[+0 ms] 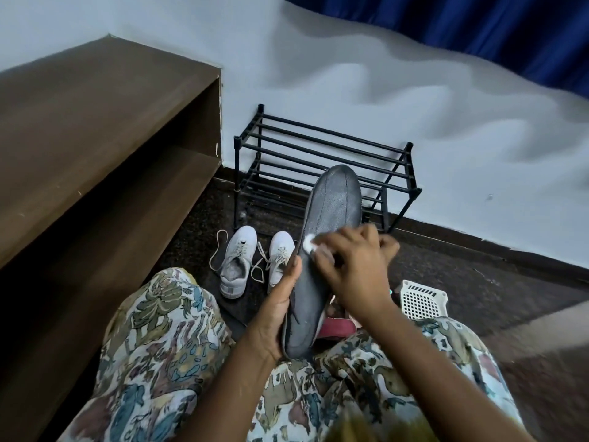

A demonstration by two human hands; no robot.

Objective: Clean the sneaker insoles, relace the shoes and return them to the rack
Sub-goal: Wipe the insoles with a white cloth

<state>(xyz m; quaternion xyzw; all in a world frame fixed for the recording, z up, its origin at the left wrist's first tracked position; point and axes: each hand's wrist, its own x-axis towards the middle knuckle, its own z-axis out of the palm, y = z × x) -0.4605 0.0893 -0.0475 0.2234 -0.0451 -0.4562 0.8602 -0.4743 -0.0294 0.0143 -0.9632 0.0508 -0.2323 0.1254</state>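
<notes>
- Above the lap (165,346), left hand (277,317) grips the grey insole (334,202) by its heel, tilting it up for access.
- Right hand (353,266) pinches a white wipe (308,242) against it to scrub.

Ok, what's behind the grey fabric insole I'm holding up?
The black metal-bar shoe rack stands behind the grey fabric insole; its toe end covers part of the rack's lower bars.

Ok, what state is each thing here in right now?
insole: out of the shoe, held up, toe end high
left grip: holds the insole's heel end
right grip: pinches a white wad against the insole
sneakers: upright on the floor, laces loose
rack: upright against the wall
basket: on the floor, partly hidden
</notes>
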